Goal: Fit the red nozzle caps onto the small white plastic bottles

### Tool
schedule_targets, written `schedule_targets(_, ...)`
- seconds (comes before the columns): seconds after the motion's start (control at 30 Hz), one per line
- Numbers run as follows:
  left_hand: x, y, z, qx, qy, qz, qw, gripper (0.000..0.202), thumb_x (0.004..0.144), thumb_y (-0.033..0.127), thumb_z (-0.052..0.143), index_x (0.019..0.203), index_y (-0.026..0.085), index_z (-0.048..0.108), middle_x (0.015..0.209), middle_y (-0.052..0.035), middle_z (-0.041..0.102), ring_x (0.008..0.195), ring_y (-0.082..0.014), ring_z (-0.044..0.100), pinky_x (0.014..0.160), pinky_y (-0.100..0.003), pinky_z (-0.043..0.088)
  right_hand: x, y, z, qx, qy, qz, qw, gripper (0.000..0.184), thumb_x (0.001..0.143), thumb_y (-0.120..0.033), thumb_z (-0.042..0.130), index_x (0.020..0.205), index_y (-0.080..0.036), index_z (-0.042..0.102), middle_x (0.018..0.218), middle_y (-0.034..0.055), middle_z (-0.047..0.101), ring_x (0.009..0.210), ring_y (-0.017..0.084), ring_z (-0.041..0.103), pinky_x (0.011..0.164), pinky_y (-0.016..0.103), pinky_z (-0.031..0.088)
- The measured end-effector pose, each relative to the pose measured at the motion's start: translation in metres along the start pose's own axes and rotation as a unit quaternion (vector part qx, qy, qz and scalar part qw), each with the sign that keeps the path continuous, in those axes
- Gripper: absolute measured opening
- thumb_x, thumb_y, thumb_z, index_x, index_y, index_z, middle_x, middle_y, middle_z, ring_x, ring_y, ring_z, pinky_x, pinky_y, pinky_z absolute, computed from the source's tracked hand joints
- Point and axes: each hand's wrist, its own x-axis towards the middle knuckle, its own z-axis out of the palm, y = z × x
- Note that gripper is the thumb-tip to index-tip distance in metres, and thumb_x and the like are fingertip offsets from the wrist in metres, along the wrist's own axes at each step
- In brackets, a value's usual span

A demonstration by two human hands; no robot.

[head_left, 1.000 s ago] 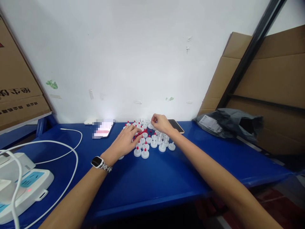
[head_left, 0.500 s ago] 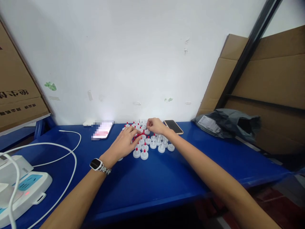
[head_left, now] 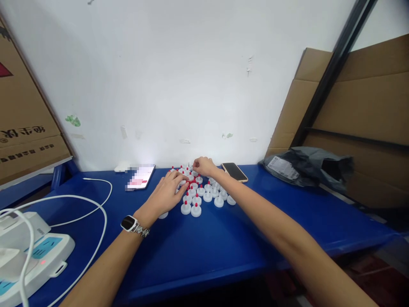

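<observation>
Several small white caps with red tips point(head_left: 204, 194) stand clustered on the blue table point(head_left: 223, 238) near the wall. My left hand point(head_left: 168, 192), with a watch on its wrist, lies over the left side of the cluster, fingers bent down onto loose red tips point(head_left: 192, 182); what they grip is hidden. My right hand point(head_left: 202, 164) is curled at the back of the cluster, fingertips pinched on a white cap there.
A lit phone point(head_left: 140, 175) lies left of the caps and a dark phone point(head_left: 234, 171) to their right. A white power strip point(head_left: 35, 251) with white cables sits at the near left. A grey plastic bag point(head_left: 306, 166) and cardboard sheets stand at the right.
My right hand has moved left along the back of the cluster, uncovering the dark phone. My left hand has stayed over the caps.
</observation>
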Motion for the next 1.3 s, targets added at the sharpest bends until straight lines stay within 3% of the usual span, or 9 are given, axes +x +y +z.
schedule_targets(0.13, 0.001, 0.003, -0.003, 0.004, 0.018, -0.014, 1.000, 0.037, 0.100, 0.044, 0.037, 0.122, 0.022, 0.057, 0.117, -0.0077, 0.058, 0.110, -0.0266, 0.052, 0.093, -0.045, 0.045, -0.016, 0.000, -0.012, 0.044, 0.049, -0.012, 0.998, 0.015, 0.083, -0.020, 0.058, 0.088, -0.017, 0.072, 0.088, 0.0059, 0.074, 0.083, 0.017, 0.065, 0.079, 0.028, 0.043)
schedule_targets(0.23, 0.002, 0.009, -0.003, 0.009, 0.058, -0.016, 0.998, 0.040, 0.099, 0.044, 0.040, 0.129, 0.021, 0.050, 0.123, -0.0098, 0.056, 0.114, -0.0276, 0.051, 0.095, -0.045, 0.045, -0.041, -0.006, -0.024, 0.167, 0.100, -0.049, 0.980, 0.013, 0.083, -0.024, 0.061, 0.085, -0.015, 0.071, 0.081, 0.0054, 0.072, 0.074, 0.015, 0.062, 0.070, 0.026, 0.044)
schedule_targets(0.33, 0.003, 0.014, 0.001, 0.019, 0.071, -0.010, 0.997, 0.044, 0.098, 0.044, 0.044, 0.135, 0.020, 0.044, 0.128, -0.0107, 0.055, 0.117, -0.0286, 0.049, 0.096, -0.046, 0.044, -0.069, -0.018, -0.031, 0.290, 0.077, -0.084, 0.950, 0.018, 0.083, -0.031, 0.063, 0.085, -0.015, 0.070, 0.077, 0.0034, 0.071, 0.068, 0.013, 0.060, 0.066, 0.025, 0.044)
schedule_targets(0.43, 0.003, 0.014, 0.005, 0.033, 0.033, 0.004, 0.999, 0.039, 0.099, 0.042, 0.041, 0.131, 0.021, 0.048, 0.124, -0.0093, 0.059, 0.113, -0.0282, 0.051, 0.095, -0.047, 0.043, -0.084, -0.024, -0.029, 0.359, 0.040, -0.102, 0.927, 0.025, 0.084, -0.039, 0.063, 0.087, -0.015, 0.070, 0.078, 0.0036, 0.072, 0.068, 0.013, 0.059, 0.063, 0.025, 0.043)
schedule_targets(0.53, 0.002, 0.012, 0.006, 0.029, 0.009, 0.006, 1.000, 0.036, 0.100, 0.042, 0.037, 0.124, 0.020, 0.053, 0.121, -0.0085, 0.061, 0.113, -0.0281, 0.051, 0.096, -0.047, 0.043, -0.084, -0.017, -0.023, 0.333, 0.049, -0.100, 0.936, 0.027, 0.090, -0.038, 0.054, 0.091, -0.015, 0.069, 0.080, 0.0044, 0.073, 0.071, 0.014, 0.060, 0.067, 0.027, 0.042)
schedule_targets(0.7, 0.001, 0.008, 0.004, 0.002, 0.001, -0.009, 1.000, 0.039, 0.100, 0.044, 0.036, 0.124, 0.020, 0.055, 0.123, -0.0091, 0.060, 0.115, -0.0276, 0.052, 0.098, -0.047, 0.043, -0.070, 0.002, -0.014, 0.066, 0.014, -0.093, 0.993, 0.014, 0.082, -0.026, 0.060, 0.082, -0.021, 0.073, 0.077, 0.0021, 0.071, 0.082, 0.019, 0.059, 0.084, 0.036, 0.033)
schedule_targets(0.93, 0.001, 0.009, 0.004, 0.011, -0.015, -0.004, 1.000, 0.039, 0.100, 0.044, 0.038, 0.126, 0.021, 0.055, 0.124, -0.0073, 0.062, 0.116, -0.0268, 0.052, 0.101, -0.048, 0.041, -0.064, 0.001, -0.006, -0.049, -0.041, -0.089, 0.994, 0.014, 0.080, -0.027, 0.063, 0.085, -0.023, 0.076, 0.079, 0.0043, 0.071, 0.094, 0.024, 0.055, 0.087, 0.038, 0.024)
schedule_targets(1.13, 0.001, 0.007, 0.004, 0.009, -0.010, 0.006, 1.000, 0.038, 0.099, 0.043, 0.039, 0.124, 0.020, 0.056, 0.121, -0.0080, 0.063, 0.115, -0.0269, 0.053, 0.100, -0.049, 0.042, -0.064, 0.003, -0.002, -0.020, -0.027, -0.092, 0.995, 0.009, 0.081, -0.024, 0.064, 0.080, -0.019, 0.072, 0.078, 0.0050, 0.071, 0.096, 0.025, 0.056, 0.091, 0.041, 0.027)
schedule_targets(1.3, 0.000, 0.008, 0.003, -0.011, -0.002, 0.013, 1.000, 0.038, 0.100, 0.045, 0.036, 0.121, 0.021, 0.056, 0.120, -0.0089, 0.063, 0.113, -0.0274, 0.053, 0.099, -0.049, 0.043, -0.073, 0.000, -0.011, 0.233, 0.038, -0.057, 0.970, 0.009, 0.078, -0.023, 0.065, 0.083, -0.017, 0.066, 0.081, 0.0040, 0.071, 0.078, 0.017, 0.061, 0.077, 0.032, 0.043)
